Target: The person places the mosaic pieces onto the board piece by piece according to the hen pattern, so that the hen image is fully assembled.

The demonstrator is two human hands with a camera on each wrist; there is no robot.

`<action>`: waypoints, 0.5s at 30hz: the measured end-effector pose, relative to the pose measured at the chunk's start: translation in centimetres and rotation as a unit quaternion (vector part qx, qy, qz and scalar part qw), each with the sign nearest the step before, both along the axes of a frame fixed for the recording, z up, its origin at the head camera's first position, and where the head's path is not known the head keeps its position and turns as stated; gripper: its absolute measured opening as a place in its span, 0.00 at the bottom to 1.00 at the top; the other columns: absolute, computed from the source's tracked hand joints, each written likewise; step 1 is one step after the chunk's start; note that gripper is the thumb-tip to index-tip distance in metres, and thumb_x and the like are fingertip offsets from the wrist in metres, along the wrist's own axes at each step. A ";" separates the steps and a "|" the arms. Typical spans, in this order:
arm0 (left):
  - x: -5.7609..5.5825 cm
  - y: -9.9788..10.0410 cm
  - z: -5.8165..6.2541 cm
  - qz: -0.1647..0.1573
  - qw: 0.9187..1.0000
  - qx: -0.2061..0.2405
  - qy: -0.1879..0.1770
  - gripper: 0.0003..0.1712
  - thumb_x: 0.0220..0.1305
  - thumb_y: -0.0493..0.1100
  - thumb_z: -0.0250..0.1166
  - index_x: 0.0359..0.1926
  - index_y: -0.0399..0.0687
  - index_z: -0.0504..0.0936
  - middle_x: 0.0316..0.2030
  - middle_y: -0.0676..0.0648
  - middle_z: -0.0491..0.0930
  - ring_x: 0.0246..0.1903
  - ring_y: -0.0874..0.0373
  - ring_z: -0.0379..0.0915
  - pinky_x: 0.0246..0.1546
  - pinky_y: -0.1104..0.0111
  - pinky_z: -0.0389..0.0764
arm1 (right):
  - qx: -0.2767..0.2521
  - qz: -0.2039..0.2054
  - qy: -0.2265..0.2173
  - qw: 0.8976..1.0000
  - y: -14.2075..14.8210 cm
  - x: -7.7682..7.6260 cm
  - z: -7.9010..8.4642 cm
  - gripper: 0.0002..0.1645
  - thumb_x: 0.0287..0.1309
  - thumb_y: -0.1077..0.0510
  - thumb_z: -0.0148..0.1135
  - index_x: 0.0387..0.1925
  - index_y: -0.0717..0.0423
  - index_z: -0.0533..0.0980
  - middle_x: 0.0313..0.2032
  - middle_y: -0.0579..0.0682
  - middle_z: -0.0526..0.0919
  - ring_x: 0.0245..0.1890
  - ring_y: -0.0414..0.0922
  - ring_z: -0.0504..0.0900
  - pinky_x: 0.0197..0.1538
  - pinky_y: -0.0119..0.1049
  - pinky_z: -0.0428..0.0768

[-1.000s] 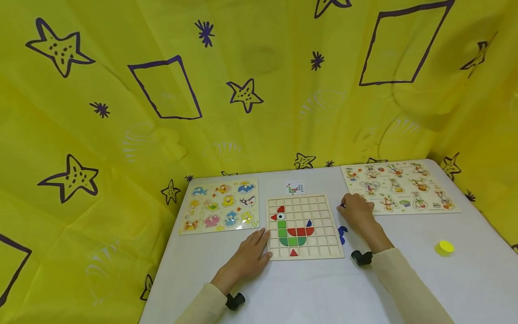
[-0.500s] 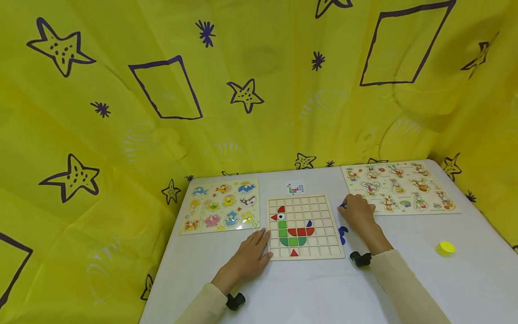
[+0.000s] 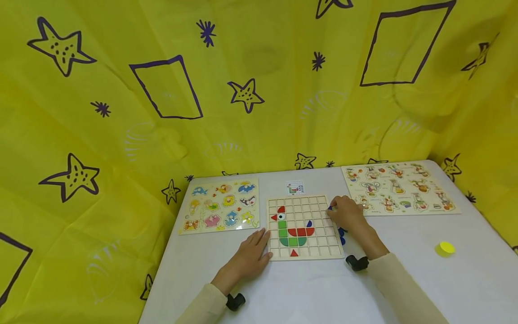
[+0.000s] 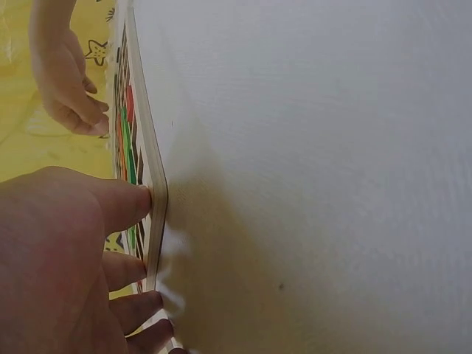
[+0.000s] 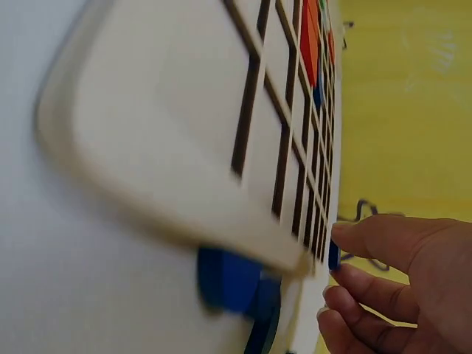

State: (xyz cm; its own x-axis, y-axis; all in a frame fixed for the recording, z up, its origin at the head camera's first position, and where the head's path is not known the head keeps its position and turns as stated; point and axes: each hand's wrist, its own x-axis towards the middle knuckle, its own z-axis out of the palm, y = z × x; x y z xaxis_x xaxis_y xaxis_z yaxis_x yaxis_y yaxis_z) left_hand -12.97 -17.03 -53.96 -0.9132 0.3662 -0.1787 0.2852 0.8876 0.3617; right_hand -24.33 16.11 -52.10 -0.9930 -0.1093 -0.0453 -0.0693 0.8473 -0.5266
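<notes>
A wooden grid board (image 3: 326,249) lies on the table, with red, green and blue pieces set in its squares in a bird shape. One white piece with a dark dot (image 3: 281,216) is in the bird's head. My left hand (image 3: 248,255) rests at the board's left edge, its thumb (image 4: 127,205) touching the front corner. Over the board's right edge, my right hand (image 3: 347,213) pinches a small blue piece (image 5: 334,253) between thumb and finger. Several more blue pieces (image 5: 234,280) lie on the table just beside that edge, partly hidden by the hand in the head view.
Behind the board is a small pattern card (image 3: 294,187). A sea-animal puzzle board (image 3: 184,227) lies to the left, and another animal puzzle board (image 3: 451,208) is at the back right. A yellow cylinder (image 3: 445,249) stands on the right. Yellow cloth (image 3: 259,135) hangs behind the table.
My right hand has picked up a blue piece from the table beside the board and carried it left, over the board's right edge. My left hand has stayed in place.
</notes>
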 end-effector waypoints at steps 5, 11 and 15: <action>0.0 0.0 0.0 0.003 1.000 0.004 -0.001 0.40 0.80 0.57 0.55 0.84 0.50 0.55 0.84 0.46 0.53 0.82 0.45 0.48 0.79 0.46 0.60 | -0.005 0.024 -0.004 1.000 -1.8 0.4 0.2 0.17 0.65 0.55 0.69 0.46 0.66 0.82 0.45 0.65 0.83 0.47 0.63 0.82 0.52 0.64 0.68; 0.0 0.0 0.0 0.003 1.000 0.002 0.000 0.40 0.80 0.56 0.55 0.84 0.50 0.55 0.84 0.46 0.53 0.82 0.45 0.49 0.79 0.46 0.60 | 0.000 0.038 -0.025 0.999 -3.0 0.5 0.1 0.16 0.65 0.54 0.72 0.43 0.63 0.82 0.42 0.59 0.82 0.43 0.57 0.81 0.53 0.61 0.68; 0.1 0.0 0.1 0.001 1.000 0.001 0.000 0.40 0.80 0.56 0.55 0.84 0.50 0.55 0.84 0.46 0.53 0.82 0.45 0.49 0.79 0.46 0.59 | 0.006 0.041 -0.043 0.998 -3.3 0.3 0.0 0.16 0.65 0.53 0.73 0.44 0.62 0.82 0.42 0.58 0.83 0.43 0.56 0.81 0.54 0.59 0.68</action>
State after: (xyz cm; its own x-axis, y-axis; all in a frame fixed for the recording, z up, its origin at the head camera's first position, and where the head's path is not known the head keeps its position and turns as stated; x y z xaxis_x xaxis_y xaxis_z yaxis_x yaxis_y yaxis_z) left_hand -12.91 -17.05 -53.89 -0.9142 0.3644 -0.1774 0.2833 0.8876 0.3631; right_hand -24.02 12.77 -52.10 -0.9733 -0.1884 -0.1310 -0.0933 0.8465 -0.5242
